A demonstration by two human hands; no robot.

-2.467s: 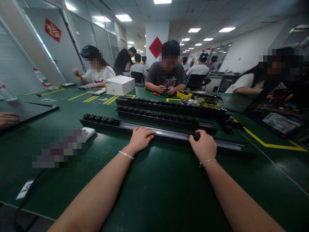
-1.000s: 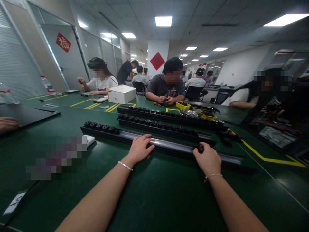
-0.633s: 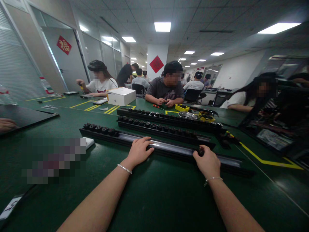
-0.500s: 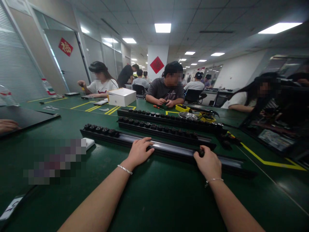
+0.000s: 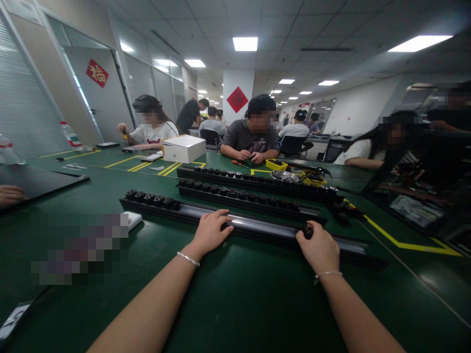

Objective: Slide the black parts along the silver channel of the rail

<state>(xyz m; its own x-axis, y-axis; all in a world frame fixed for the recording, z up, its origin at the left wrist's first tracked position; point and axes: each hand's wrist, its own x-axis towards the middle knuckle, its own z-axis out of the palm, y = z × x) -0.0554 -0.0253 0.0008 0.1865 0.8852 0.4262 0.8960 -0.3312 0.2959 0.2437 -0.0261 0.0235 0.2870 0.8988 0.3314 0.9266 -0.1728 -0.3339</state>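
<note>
A long black rail with a shiny channel lies across the green table in front of me. Several black knobs sit in its left end. My left hand rests flat on the rail's middle, fingers spread over the channel. My right hand is closed on a small black knob at the rail, further right. Both wrists wear thin silver bracelets.
Two more black rails full of knobs lie behind. A white box, a yellow tray and a metal bowl stand further back. Several people sit around the table; another person's hand rests at the left edge.
My head has tilted up, so the table sits lower in view. Both hands stay on the rail; the right hand has slid the knob slightly right along it.
</note>
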